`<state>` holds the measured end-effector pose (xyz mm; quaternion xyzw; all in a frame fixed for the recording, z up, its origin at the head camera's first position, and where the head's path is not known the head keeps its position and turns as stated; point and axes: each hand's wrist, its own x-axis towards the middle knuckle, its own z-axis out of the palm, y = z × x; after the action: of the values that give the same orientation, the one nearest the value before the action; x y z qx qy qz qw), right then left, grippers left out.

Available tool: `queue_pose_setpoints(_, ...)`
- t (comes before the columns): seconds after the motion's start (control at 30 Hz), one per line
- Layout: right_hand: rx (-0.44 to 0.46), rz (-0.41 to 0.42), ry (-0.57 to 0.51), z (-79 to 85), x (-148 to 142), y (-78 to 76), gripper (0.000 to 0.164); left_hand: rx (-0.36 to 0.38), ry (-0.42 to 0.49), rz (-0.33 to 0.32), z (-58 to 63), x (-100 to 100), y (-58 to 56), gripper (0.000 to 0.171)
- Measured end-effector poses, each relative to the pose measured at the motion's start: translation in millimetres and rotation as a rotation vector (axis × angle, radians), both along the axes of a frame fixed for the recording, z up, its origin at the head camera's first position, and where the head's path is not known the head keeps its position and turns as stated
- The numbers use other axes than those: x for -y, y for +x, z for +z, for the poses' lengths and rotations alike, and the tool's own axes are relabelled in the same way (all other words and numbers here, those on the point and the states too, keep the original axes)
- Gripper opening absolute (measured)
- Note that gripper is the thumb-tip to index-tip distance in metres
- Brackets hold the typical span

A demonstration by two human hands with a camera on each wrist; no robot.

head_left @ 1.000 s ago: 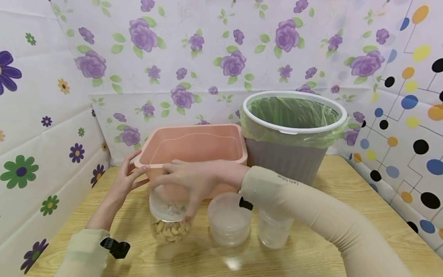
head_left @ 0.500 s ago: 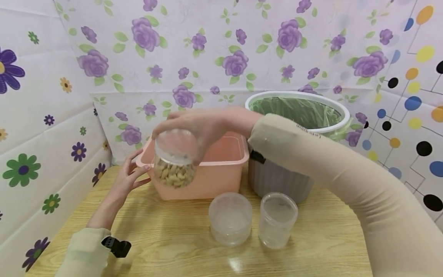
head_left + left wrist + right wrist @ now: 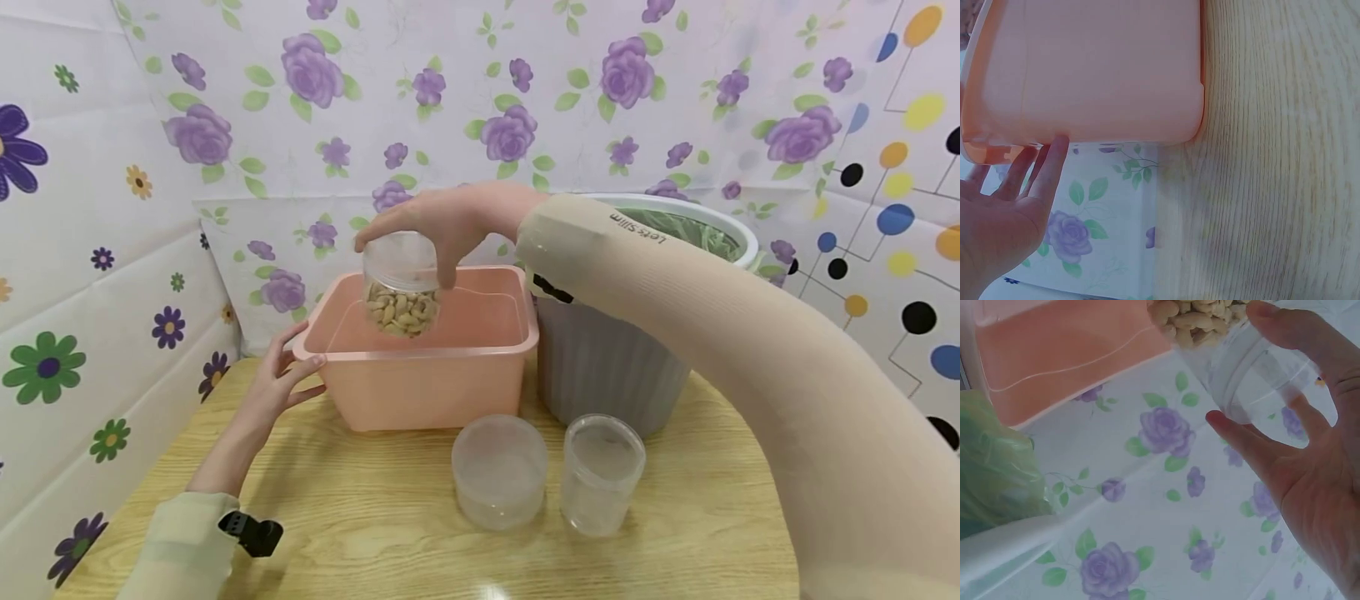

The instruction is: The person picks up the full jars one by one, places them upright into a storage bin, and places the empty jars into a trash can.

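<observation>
In the head view my right hand (image 3: 450, 218) grips a clear jar (image 3: 400, 260) by its lid from above. Cashews (image 3: 402, 310) fill the jar's lower part. The jar hangs upright over the opening of a pink plastic tub (image 3: 423, 387), apart from its floor as far as I see. In the right wrist view the thumb and fingers spread round the jar's lid (image 3: 1254, 378). My left hand (image 3: 272, 385) holds the tub's left front corner at the rim; in the left wrist view some fingers (image 3: 1052, 165) touch the tub's side below the rim.
A low round clear container (image 3: 499, 473) and a taller clear container (image 3: 602, 475) stand on the wooden table (image 3: 360, 517) before the tub. A grey bin (image 3: 607, 358) with a green liner stands right of the tub, partly behind my right arm. Flowered cloth (image 3: 450, 100) hangs behind.
My right hand has lifted the jar of cashews off the table and carried it up and back over the pink tub. The left hand has stayed at the tub's corner.
</observation>
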<state>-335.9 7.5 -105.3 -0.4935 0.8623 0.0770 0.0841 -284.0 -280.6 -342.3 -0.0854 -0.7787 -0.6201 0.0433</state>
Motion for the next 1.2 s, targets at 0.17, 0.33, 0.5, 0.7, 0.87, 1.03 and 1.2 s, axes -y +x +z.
queue_pose_setpoints(0.17,-0.005,-0.054,0.035,-6.9,2.3,-17.5,0.106,0.001,-0.003,-0.005,-1.2,0.5,-1.3,0.073)
queue_pose_setpoints(0.33,0.043,-0.121,0.051,-24.0,2.6,-35.5,0.108,0.001,-0.011,-0.009,-0.3,-0.8,-1.8,0.073)
queue_pose_setpoints(0.5,0.122,-0.205,0.048,-44.0,1.5,-51.2,0.110,0.005,0.009,-0.016,1.4,-2.3,-3.6,0.073)
queue_pose_setpoints(0.7,0.121,-0.253,0.041,-65.1,3.1,-63.9,0.111,0.020,0.037,-0.019,3.1,-0.6,-2.9,0.072)
queue_pose_setpoints(0.87,0.156,-0.249,0.065,-78.5,4.6,-67.4,0.115,0.018,-0.001,-0.019,2.0,-0.2,-2.9,0.072)
queue_pose_setpoints(1.03,0.221,-0.247,0.070,-85.8,6.8,-65.4,0.115,0.022,0.017,-0.014,2.1,0.3,-1.2,0.072)
queue_pose_setpoints(1.2,0.211,-0.230,0.105,-93.2,8.3,-64.9,0.113,0.023,0.028,-0.009,2.2,1.4,-0.5,0.072)
